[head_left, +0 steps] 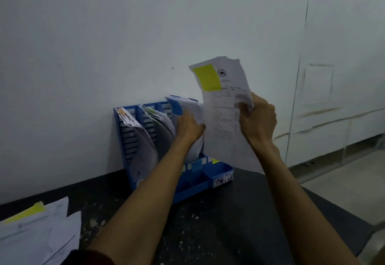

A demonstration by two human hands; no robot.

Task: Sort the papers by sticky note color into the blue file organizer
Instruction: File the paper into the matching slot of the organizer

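Fingers [243,108] of the right hand [258,119] pinch a paper [223,123] with a yellow sticky note [207,77], upright above the right end of the blue file organizer [200,181]. The left hand [188,126] meets the slotted papers [187,106] in the rightmost slot; I cannot tell whether it grips them. The organizer stands at the desk's [218,223] back edge.

Two hands [188,126] [258,116], one organizer [220,171], one held document [223,119]
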